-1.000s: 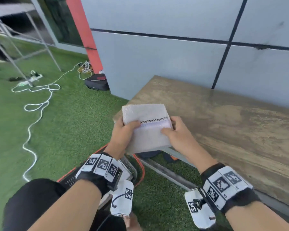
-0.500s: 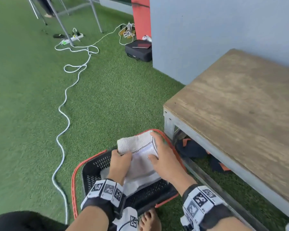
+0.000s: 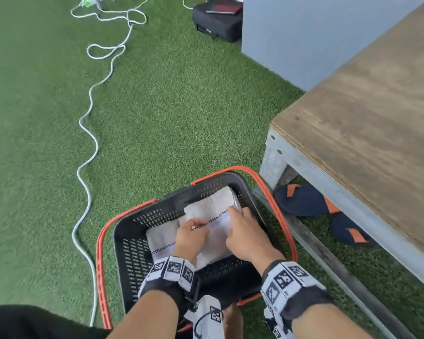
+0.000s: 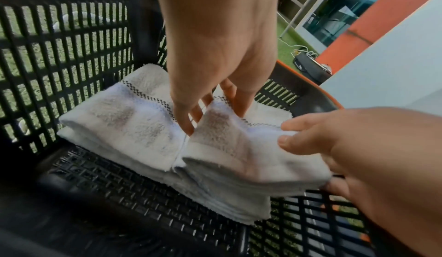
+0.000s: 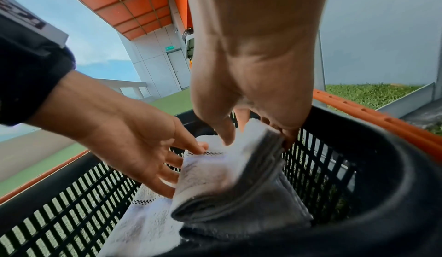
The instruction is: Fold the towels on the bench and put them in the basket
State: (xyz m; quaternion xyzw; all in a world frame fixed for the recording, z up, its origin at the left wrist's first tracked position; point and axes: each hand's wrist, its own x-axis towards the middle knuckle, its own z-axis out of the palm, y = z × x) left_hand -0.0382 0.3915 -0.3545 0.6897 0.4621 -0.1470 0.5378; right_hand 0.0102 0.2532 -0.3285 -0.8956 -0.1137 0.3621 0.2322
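Note:
A black slotted basket (image 3: 119, 231) with orange handles stands on the grass beside the wooden bench (image 3: 365, 118). Inside it both hands hold a folded white towel (image 3: 217, 241) with a checkered band. It sits on and beside another folded towel (image 3: 159, 238). My left hand (image 3: 191, 233) holds the towel's left edge (image 4: 239, 147), thumb on top and fingers beneath. My right hand (image 3: 245, 231) pinches the right edge (image 5: 227, 176) between thumb and fingers (image 5: 287, 138). The bench top shows no towels in the part I see.
A white cable (image 3: 88, 143) snakes across the grass to the left. A black bag (image 3: 216, 23) lies by the grey wall at the top. Dark sandals (image 3: 301, 199) with orange straps lie under the bench. My knee (image 3: 34, 321) is at the lower left.
Both hands carried the folded towel off the bench edge and down into the basket, where it now rests on the towels there. My view tipped down towards the basket.

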